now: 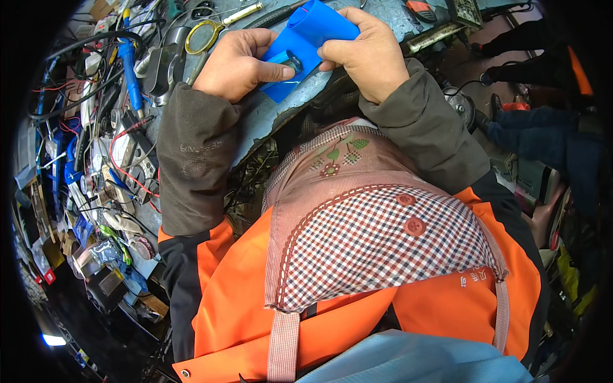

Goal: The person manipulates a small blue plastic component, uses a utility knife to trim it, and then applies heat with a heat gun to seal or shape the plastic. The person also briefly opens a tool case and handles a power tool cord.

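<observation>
Cables (76, 51) and hand tools crowd the left end of our worktop (255, 131), a blue soldering-iron-like tool (129, 70) among them, perhaps pushed aside to leave the near edge free for handling. Between that heap and us, close to our left sleeve, lies a magnifier (203, 37) with a yellow ring, likely left there to be within reach.

Our left hand (237, 67) pinches the sheet (303, 48), thumb in front and fingers behind, the thumb also lying against a cylinder (292, 62); we suppose this steadies both. Our right hand (367, 54) grips the sheet's other side between thumb and fingers, probably to stop its curl springing open. Raised between our hands, the sheet is above the worktop's near edge.

It is bright blue, smooth, slightly glossy, rolled over at the top and flat toward its lower corner. The cylinder is small and dark-ended; we cannot tell what it is. Further right, a red tool (419, 8) lies toward the far edge.
</observation>
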`<state>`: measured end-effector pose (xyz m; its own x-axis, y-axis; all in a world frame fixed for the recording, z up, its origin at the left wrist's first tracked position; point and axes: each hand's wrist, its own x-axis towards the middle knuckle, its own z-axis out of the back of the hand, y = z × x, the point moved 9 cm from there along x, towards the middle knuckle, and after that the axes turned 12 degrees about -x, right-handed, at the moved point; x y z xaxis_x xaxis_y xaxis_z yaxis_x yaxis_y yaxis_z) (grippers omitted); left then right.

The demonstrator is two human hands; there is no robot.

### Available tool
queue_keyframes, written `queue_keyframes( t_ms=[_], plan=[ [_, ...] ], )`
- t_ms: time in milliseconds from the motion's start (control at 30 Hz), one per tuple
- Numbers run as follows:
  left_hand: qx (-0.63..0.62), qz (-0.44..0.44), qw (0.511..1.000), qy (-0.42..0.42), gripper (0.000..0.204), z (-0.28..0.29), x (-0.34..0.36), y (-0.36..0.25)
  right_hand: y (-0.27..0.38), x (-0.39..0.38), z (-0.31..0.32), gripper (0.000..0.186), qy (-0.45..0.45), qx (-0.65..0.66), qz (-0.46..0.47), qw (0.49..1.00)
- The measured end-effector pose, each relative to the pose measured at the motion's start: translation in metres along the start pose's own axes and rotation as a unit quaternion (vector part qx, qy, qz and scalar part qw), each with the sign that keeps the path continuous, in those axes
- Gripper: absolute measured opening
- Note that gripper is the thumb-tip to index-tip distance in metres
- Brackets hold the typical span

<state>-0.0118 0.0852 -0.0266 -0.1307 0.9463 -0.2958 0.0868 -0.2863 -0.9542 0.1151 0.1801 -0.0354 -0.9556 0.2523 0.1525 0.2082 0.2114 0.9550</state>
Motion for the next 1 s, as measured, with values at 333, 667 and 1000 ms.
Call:
queue_keyframes(
  t_ms=[333, 667, 1000],
  plan=[
    [-0.029, 0.014, 0.997, 0.073, 0.039, -0.009, -0.006, -0.012, -0.002, -0.01, 0.007, 0.041, -0.149, -0.037, -0.094, 0.984],
    [-0.081, -0.037, 0.992, 0.085, 0.039, -0.003, -0.004, -0.016, -0.01, -0.003, -0.014, 0.039, -0.108, 0.082, -0.133, 0.982],
    [-0.06, -0.124, 0.99, 0.036, 0.061, 0.002, -0.002, -0.027, -0.01, -0.007, -0.014, 0.03, -0.119, 0.052, -0.168, 0.977]
  ],
)
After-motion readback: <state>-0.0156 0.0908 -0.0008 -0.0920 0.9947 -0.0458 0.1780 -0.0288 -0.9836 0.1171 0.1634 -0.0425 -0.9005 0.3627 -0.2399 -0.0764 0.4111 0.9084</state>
